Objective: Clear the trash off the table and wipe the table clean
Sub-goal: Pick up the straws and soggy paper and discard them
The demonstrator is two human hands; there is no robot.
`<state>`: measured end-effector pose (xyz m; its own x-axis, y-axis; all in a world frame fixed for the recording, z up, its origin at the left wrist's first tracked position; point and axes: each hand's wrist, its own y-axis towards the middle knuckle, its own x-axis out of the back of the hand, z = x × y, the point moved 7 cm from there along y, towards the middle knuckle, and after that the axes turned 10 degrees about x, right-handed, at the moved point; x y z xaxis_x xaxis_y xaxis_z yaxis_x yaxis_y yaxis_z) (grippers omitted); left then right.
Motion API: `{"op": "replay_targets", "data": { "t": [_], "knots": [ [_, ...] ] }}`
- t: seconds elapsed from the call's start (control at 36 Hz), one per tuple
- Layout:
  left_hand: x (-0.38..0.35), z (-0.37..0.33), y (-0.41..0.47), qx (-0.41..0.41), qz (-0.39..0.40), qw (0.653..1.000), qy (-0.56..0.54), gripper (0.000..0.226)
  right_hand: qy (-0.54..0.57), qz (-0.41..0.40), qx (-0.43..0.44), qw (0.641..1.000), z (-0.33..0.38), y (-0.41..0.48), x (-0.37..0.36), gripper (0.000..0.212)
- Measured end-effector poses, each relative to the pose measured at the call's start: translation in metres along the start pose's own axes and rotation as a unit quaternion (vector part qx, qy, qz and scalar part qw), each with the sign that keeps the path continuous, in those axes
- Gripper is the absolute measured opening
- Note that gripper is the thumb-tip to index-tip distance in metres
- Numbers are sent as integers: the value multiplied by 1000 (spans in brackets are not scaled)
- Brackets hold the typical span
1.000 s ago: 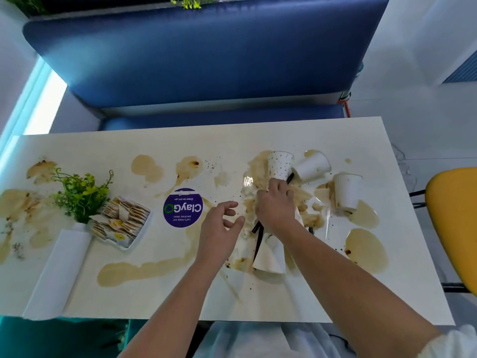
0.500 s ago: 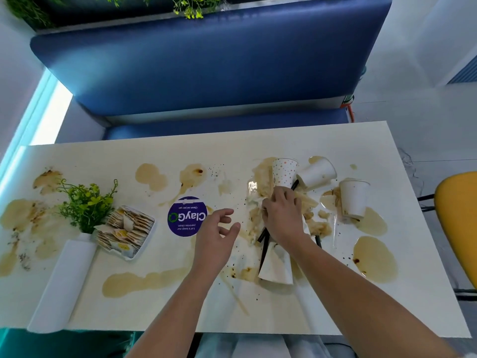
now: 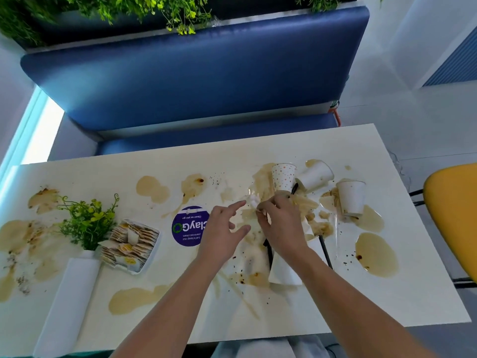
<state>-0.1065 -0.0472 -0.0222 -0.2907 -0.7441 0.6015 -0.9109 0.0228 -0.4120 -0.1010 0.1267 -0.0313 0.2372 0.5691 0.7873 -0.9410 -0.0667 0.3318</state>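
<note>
The right hand's [image 3: 282, 226] grip is narrow: its fingers curl in, and the tips seem to pinch a crumpled white scrap [image 3: 252, 200], though the blur there leaves the hold unsure. The left hand [image 3: 222, 229] has a wide grip that holds nothing, fingers spread above the counter [image 3: 387, 301], its forefinger reaching toward the same scrap.

Under the right wrist lies a tipped white cup [image 3: 284, 273], with black straws [image 3: 325, 250] running beside it. Just beyond the right knuckles a dotted cup [image 3: 283, 177] stands mouth up. To its right a plain cup [image 3: 316, 175] lies on its side, and another cup [image 3: 351, 197] rests near it at the edge of a brown spill [image 3: 375, 254]. More brown puddles and specks spread across the counter on both sides of the hands.

Partly under the left hand is a round purple sticker [image 3: 187, 227]. Farther left sits a tray of sachets [image 3: 130, 245], touching a white vase [image 3: 69, 293] of green sprigs. A blue bench [image 3: 193, 73] stands behind the counter and a yellow chair [image 3: 454, 215] at its right end.
</note>
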Motion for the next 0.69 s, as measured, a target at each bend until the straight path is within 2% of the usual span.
{"op": "replay_targets", "data": {
  "t": [0.11, 0.28, 0.36, 0.53, 0.69],
  "knots": [
    [3, -3, 6, -16, -2, 1000, 25, 51, 49, -11, 15, 999, 10, -1, -4, 7],
    [7, 1, 13, -12, -30, 999, 36, 20, 120, -14, 31, 992, 23, -4, -2, 12],
    [9, 7, 14, -6, -47, 999, 24, 15, 133, -13, 13, 991, 20, -6, 1, 21],
    [20, 20, 12, 24, -73, 997, -14, 13, 65, 20, -108, 992, -20, -10, -3, 30],
    [31, 27, 9, 46, -95, 993, -44, 17, -72, 139, -88, 984, -43, 2, -24, 40]
  ]
}}
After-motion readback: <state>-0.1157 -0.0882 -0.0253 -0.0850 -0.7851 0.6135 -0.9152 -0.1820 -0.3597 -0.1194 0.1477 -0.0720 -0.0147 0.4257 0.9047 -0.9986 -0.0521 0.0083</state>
